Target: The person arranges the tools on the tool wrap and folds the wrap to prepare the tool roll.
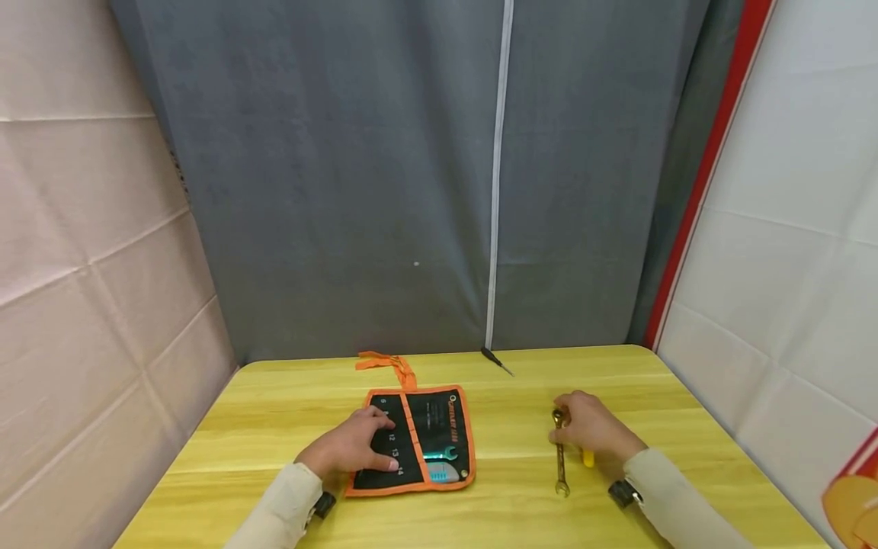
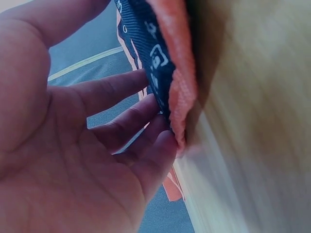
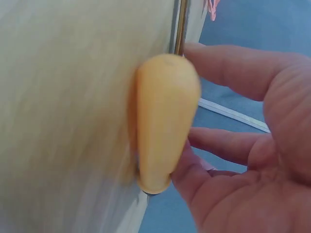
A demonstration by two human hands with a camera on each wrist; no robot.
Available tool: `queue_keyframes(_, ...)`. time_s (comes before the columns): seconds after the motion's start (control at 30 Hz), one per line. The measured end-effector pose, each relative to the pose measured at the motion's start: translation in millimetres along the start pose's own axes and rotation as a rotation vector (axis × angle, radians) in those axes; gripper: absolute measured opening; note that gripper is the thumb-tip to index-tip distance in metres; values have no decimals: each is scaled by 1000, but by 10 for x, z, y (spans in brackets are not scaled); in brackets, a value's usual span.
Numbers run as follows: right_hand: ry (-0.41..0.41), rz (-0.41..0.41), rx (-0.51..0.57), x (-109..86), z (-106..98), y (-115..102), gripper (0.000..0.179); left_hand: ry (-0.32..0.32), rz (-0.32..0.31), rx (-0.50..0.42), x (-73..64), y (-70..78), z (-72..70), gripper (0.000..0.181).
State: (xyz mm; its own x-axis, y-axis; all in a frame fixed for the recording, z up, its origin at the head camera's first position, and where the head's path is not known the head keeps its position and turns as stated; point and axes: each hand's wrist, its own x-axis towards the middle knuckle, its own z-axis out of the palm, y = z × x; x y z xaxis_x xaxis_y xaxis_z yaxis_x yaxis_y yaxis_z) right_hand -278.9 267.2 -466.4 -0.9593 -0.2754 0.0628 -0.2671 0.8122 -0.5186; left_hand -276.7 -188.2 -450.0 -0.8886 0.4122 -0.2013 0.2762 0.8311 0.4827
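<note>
Handling the shiny, gold-tinted metal wrench [image 1: 561, 461] — head view has it flat on the yellow wood-grain table [image 1: 507, 488], right of the black fabric tool pouch with orange trim [image 1: 413, 435]. Right hand [image 1: 586, 422] has thumb and fingers at its far end; can't tell if that's a real pinch or just contact. I'd take it from both sides and lift straight, so it doesn't swivel. Looks: slim straight shank, open-ended near head, rounded far head. Left hand [image 1: 357, 444] is loose, thumb and fingers apart on the pouch's numbered side, gripping nothing.

Left wrist: fingertips meet the black face by the orange edge. Light pressure there should be enough to steady it.

Right wrist: smooth, tapered yellow handle [image 3: 167, 121] blocks much of the view; wrench shows only as a thin strip by one fingertip. Mind that handle — easy to knock.
</note>
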Motion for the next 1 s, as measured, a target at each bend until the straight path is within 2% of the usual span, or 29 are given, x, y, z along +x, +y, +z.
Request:
queue_keyframes(0.23, -40, -5, 134, 37, 57, 18, 68, -3, 8, 2, -2, -10, 14, 71)
queue_keyframes(0.43, -82, -30, 227, 55, 88, 4, 59, -1, 18, 13, -12, -11, 16, 72)
queue_keyframes(0.6, -78, -44, 207, 30, 98, -15, 52, 1, 21, 20, -17, -12, 25, 72)
queue_keyframes(0.77, -59, -4, 174, -23, 100, -65, 41, 5, 18, 25, -14, -6, 23, 72)
queue_keyframes(0.9, -90, 30, 221, -64, 112, -101, 36, 6, 9, 28, -12, -2, 10, 71)
queue_keyframes(1.0, -110, 15, 239, -75, 121, -129, 34, 0, 7, 25, -11, 3, 12, 71)
